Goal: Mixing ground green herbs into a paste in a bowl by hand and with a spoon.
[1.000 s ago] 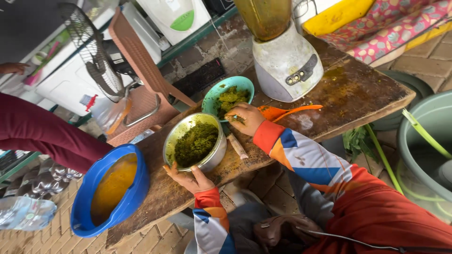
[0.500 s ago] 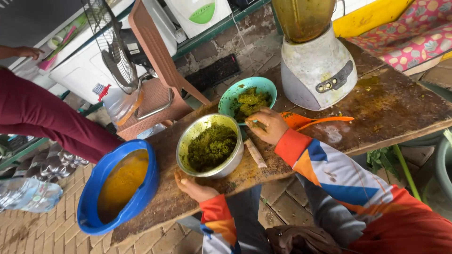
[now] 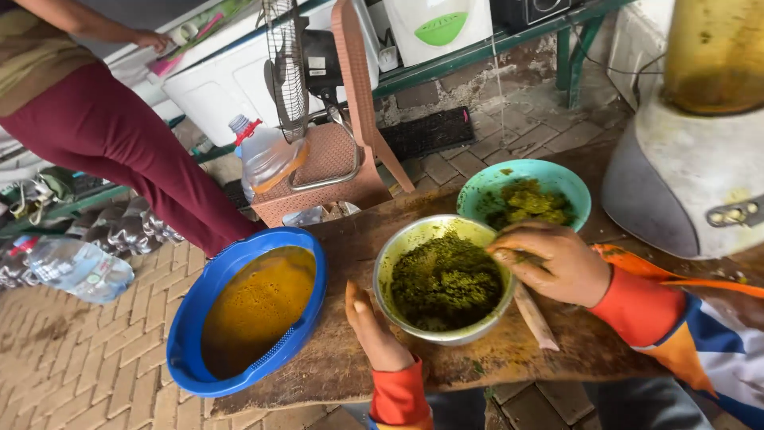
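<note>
While my left grip (image 3: 372,330) lies flat and wide beside the steel bowl (image 3: 414,247), my right (image 3: 549,263) pinches green paste (image 3: 446,283); three bowls on the bench (image 3: 342,366), none elongated.

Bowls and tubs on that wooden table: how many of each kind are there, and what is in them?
Metal bowl of dark green paste, left hand against its side, right hand over its rim: 1
Teal bowl with green paste: 1
Blue plastic tub with orange-brown liquid: 1
Total: 3
</note>
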